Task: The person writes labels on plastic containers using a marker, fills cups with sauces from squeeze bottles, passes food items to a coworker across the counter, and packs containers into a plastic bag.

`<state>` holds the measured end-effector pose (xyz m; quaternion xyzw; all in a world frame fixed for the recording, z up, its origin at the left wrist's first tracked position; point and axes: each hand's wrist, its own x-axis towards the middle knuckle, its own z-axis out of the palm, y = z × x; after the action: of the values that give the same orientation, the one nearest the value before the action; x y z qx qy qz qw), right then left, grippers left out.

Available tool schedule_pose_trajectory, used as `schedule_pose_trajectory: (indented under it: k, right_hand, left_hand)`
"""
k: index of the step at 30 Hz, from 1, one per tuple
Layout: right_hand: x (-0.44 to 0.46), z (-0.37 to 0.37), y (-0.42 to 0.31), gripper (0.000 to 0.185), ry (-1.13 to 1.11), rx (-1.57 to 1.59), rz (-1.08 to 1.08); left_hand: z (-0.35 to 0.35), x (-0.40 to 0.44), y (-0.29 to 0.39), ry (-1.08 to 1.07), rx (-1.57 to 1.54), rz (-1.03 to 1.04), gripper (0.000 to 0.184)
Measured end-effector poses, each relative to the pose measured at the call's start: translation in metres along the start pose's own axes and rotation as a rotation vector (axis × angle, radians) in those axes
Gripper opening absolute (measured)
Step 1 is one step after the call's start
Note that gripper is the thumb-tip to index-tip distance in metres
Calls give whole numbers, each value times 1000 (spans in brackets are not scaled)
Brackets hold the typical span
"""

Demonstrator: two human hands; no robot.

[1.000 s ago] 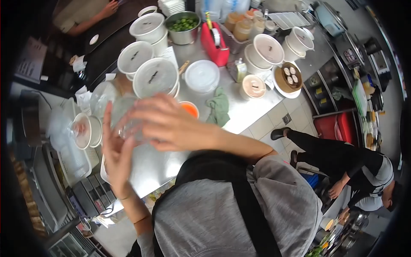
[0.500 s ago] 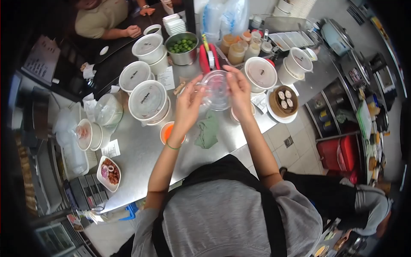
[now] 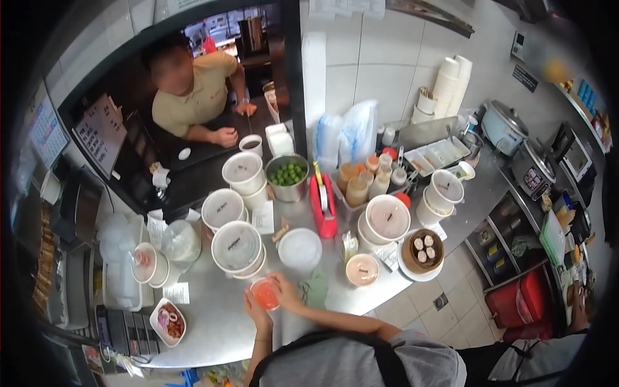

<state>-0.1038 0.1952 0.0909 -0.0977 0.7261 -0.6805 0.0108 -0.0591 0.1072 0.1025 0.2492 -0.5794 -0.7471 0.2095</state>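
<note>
A small tub of orange liquid (image 3: 265,294) stands near the front of the steel counter. My left hand (image 3: 258,315) curls round its left and near side. My right hand (image 3: 285,293) grips its right rim, fingers bent over the edge. A clear lid seems to lie over the tub, though I cannot make out its edge. Just right of my right hand lies a crumpled green cloth (image 3: 314,288). Behind it sits a round tub with a translucent lid (image 3: 300,249). A large lidded tub (image 3: 237,248) stands behind my hands.
Left are a bowl of meat with onion rings (image 3: 167,322) and a plastic basket (image 3: 131,298). A red tape dispenser (image 3: 323,205), a pot of green limes (image 3: 287,177) and sauce bottles (image 3: 358,191) stand behind. Right is a dumpling steamer (image 3: 423,251). A person (image 3: 200,97) leans at the hatch.
My hands have come down and left, from holding a clear plastic lid in the air to gripping the orange tub. The head view has tilted up, showing more of the hatch and wall.
</note>
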Motion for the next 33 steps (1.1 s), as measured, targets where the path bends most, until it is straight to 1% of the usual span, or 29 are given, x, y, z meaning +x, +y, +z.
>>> schedule_pose_trajectory:
  k: [1, 2, 3, 4, 5, 7, 8, 9, 10, 11, 12, 13, 14, 15, 16, 17, 18, 19, 20, 21, 22, 23, 24, 25, 27, 29, 31, 32, 33]
  right_hand:
    - [1, 1, -2, 19, 28, -13, 5]
    - [1, 4, 2, 19, 39, -20, -15]
    - [1, 7, 4, 20, 73, -40, -88]
    - [4, 8, 8, 20, 105, -57, -159]
    - [10, 8, 8, 20, 112, -59, -169]
    - [13, 7, 9, 22, 0, -119, -139]
    - [12, 7, 9, 22, -2, -119, -144]
    - [10, 6, 9, 22, -45, -192, -119]
    - [10, 6, 8, 23, -90, -266, -96]
    - [9, 7, 4, 23, -102, -267, -106]
    - [7, 7, 0, 24, -77, -139, -45]
    - [5, 6, -3, 26, -73, -22, 26]
    - [8, 6, 12, 28, -42, -4, -58]
    - [6, 12, 33, 31, -48, 22, -117]
    - [7, 5, 35, 32, -146, -42, -60]
    - [16, -1, 36, 33, -255, -105, -15]
    - [23, 2, 62, 32, -280, 176, 190]
    - [22, 5, 31, 32, -300, 378, 349]
    - [24, 3, 41, 30, -335, 361, 388]
    - [24, 3, 31, 30, -348, 329, 399]
    - [27, 9, 21, 29, -339, 313, 393]
    - [29, 10, 26, 29, -336, 272, 386]
    - [31, 9, 31, 29, -322, 236, 366]
    - [33, 10, 32, 29, -342, 232, 382]
    - [33, 10, 32, 30, -332, 162, 283]
    - [32, 12, 29, 31, -320, 148, 249]
    - [29, 10, 11, 35, -285, 83, 164]
    - [31, 6, 9, 35, -276, 86, 157]
    - [34, -2, 9, 38, -232, 191, 214]
  left_hand:
    - [-1, 3, -8, -14, -15, 13, 40]
    - [-5, 7, -20, 18, 101, 109, 38]
    - [-4, 10, -23, 52, 218, 206, 36]
    - [-3, 15, -26, 41, 208, 217, 36]
    - [-4, 14, -21, 39, 191, 204, 34]
    - [-9, 14, -19, 40, 176, 191, 31]
    - [-12, 16, -18, 26, 222, 186, 30]
    - [-15, 20, -19, 16, 267, 181, 29]
    - [-17, 21, -23, 25, 260, 188, 29]
    - [-15, 18, -26, 60, 267, 230, 28]
    - [-13, 20, -29, 102, 271, 270, 26]
    - [-14, 26, -31, 84, 328, 330, 25]
    - [-16, 21, -29, 101, 391, 362, 24]
    - [-16, 11, -23, 63, 340, 298, 23]
    - [-19, 12, -15, 57, 284, 238, 23]
    - [-25, 16, -20, 43, 340, 179, 23]
    - [-34, 27, -51, 54, 313, 196, 24]
    - [-28, 23, -43, 106, 283, 177, 25]
    - [-29, 25, -52, 104, 288, 187, 24]
    - [-28, 30, -57, 74, 194, 203, 22]
    - [-25, 35, -57, 113, 129, 162, 20]
    - [-21, 35, -57, 130, 62, 119, 18]
    - [-19, 33, -56, 169, 65, 103, 18]
    - [-19, 33, -50, 153, 59, 102, 20]
    - [-21, 36, -50, 124, 53, 100, 21]
    - [-25, 37, -57, 92, 96, 182, 29]
    - [-48, 26, -32, 259, 130, 54, 38]
    - [-82, 39, -40, 339, 59, -6, 51]
    - [-115, 28, 6, 411, -112, -92, 57]
